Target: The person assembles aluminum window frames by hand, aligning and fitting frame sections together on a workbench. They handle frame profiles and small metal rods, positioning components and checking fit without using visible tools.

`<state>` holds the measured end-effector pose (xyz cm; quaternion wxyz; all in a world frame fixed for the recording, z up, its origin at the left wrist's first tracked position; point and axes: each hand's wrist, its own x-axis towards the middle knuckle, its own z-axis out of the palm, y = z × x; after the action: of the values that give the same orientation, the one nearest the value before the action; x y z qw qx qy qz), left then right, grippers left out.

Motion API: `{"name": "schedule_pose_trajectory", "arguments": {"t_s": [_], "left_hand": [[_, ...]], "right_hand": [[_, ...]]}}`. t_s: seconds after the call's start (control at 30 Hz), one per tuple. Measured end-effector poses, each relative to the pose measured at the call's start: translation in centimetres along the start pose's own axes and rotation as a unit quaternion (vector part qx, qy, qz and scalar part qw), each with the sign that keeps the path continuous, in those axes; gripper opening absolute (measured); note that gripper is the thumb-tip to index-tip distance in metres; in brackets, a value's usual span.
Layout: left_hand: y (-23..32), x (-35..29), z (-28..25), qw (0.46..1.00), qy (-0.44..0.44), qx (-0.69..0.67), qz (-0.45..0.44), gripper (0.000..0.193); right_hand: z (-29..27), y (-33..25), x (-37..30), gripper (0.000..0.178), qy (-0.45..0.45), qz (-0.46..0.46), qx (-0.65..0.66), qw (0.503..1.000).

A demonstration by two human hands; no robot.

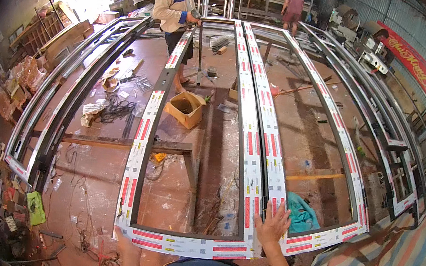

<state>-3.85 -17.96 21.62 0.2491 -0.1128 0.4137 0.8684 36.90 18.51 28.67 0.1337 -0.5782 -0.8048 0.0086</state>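
Two long door or window frames, covered in white protective film with red labels, lie side by side in front of me. My left hand (128, 245) is at the near left corner of the left frame (156, 238); most of its fingers are hidden at the edge. My right hand (271, 227) lies with fingers spread where the left frame meets the right frame (328, 235). It holds nothing I can make out. A teal cloth (301, 214) shows through the right frame's opening, beside my right hand.
Wooden supports (168, 147) run beneath the frames. More frames stand at left (33, 152) and right (393, 194). A cardboard box (184, 110) sits on the floor. One person (174, 7) holds a tool at the far end; another person (293, 9) is behind. Striped sheeting (368, 261) lies right.
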Motion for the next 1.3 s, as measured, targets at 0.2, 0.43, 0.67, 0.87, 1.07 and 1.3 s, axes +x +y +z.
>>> {"name": "schedule_pose_trajectory", "arguments": {"t_s": [0.2, 0.43, 0.67, 0.87, 1.07, 1.3], "left_hand": [[0.9, -0.2, -0.3, 0.999, 0.03, 0.039, -0.009, 0.071], [1.7, -1.2, 0.4, 0.993, 0.083, 0.078, -0.043, 0.066], [9.8, 3.3, 1.0, 0.576, 0.054, 0.798, 0.169, 0.09], [9.8, 7.6, 8.1, 0.601, -0.044, 0.798, 0.031, 0.1], [8.8, 7.9, 7.6, 0.554, 0.015, 0.83, 0.059, 0.111], [8.9, 4.5, 10.9, 0.613, -0.004, 0.79, 0.013, 0.094]], "right_hand": [[-1.8, 0.7, 1.0, 0.096, -0.004, 0.009, 0.037, 0.999], [-1.8, 1.4, 1.1, 0.103, -0.023, 0.044, 0.052, 0.997], [-1.5, 2.4, 0.5, 0.094, 0.015, 0.001, 0.08, 0.997], [-1.8, 4.7, 0.7, 0.088, 0.012, -0.062, 0.155, 0.986], [-1.7, 4.7, 0.2, 0.07, 0.023, -0.112, 0.089, 0.99], [-1.9, 4.6, 0.0, 0.066, 0.035, -0.098, 0.098, 0.99]]}}
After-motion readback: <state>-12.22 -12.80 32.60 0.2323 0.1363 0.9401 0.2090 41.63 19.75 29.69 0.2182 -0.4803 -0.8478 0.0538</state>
